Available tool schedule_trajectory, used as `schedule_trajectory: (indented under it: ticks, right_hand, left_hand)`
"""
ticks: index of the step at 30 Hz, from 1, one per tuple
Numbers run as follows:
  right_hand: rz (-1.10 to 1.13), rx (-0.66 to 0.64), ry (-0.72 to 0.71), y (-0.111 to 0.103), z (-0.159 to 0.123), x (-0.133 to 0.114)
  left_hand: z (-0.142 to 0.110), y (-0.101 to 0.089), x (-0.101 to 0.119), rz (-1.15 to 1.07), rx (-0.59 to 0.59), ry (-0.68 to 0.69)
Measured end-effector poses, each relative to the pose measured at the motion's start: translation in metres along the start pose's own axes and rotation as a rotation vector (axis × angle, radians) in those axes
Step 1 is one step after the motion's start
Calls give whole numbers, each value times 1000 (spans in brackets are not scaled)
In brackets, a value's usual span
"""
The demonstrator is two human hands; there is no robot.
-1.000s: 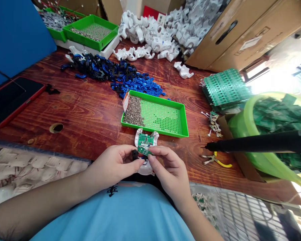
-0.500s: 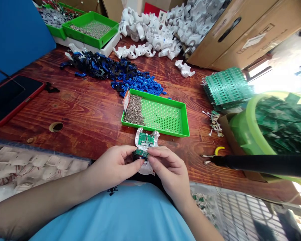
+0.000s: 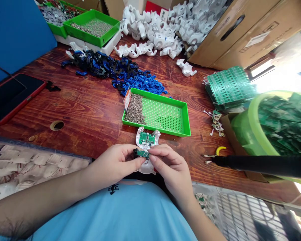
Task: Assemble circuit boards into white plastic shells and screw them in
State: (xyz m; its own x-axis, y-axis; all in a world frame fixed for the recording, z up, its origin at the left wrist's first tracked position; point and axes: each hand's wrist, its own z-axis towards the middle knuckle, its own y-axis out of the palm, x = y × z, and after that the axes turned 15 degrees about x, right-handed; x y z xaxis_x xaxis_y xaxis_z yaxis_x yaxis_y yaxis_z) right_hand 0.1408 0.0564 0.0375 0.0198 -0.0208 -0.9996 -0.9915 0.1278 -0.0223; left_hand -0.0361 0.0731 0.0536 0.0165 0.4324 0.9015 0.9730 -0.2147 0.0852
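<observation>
Between the fingertips of both hands is a small green circuit board [image 3: 142,153] with a black part at its left end. My left hand [image 3: 119,162] pinches the board's left side, thumb below and fingers above. On the right side, my right hand [image 3: 169,164] grips it between thumb and fingers. Just beyond the fingers lies a white plastic shell [image 3: 139,143] with a larger green circuit board [image 3: 147,138] seated in it. Nearer my body, another white shell part [image 3: 146,167] shows below the held board, partly covered by the hands.
A green tray [image 3: 188,122] holding small screws [image 3: 134,108] sits ahead. Behind it lie blue and black plastic pieces [image 3: 142,82] and a heap of white shells [image 3: 160,36]. A phone [image 3: 15,97] is at left; a tub of circuit boards [image 3: 251,124] and a black bar [image 3: 261,164] are at right.
The view has shifted very slightly. The held board is tilted a little differently, showing more of its green face; both hands keep their grip.
</observation>
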Motion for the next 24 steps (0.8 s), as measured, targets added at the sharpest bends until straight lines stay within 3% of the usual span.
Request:
schedule_trajectory:
  ticks: [9, 17, 24]
  right_hand:
    - [-123, 64, -222, 3, -2, -1]
    - [-300, -38, -510, -2, 0, 0]
    - [-330, -132, -500, -7, 4, -3]
  left_hand:
    - [-4, 0, -2, 165, 46, 162]
    - [-3, -6, -3, 245, 17, 165]
    - [-5, -13, -2, 481, 27, 266]
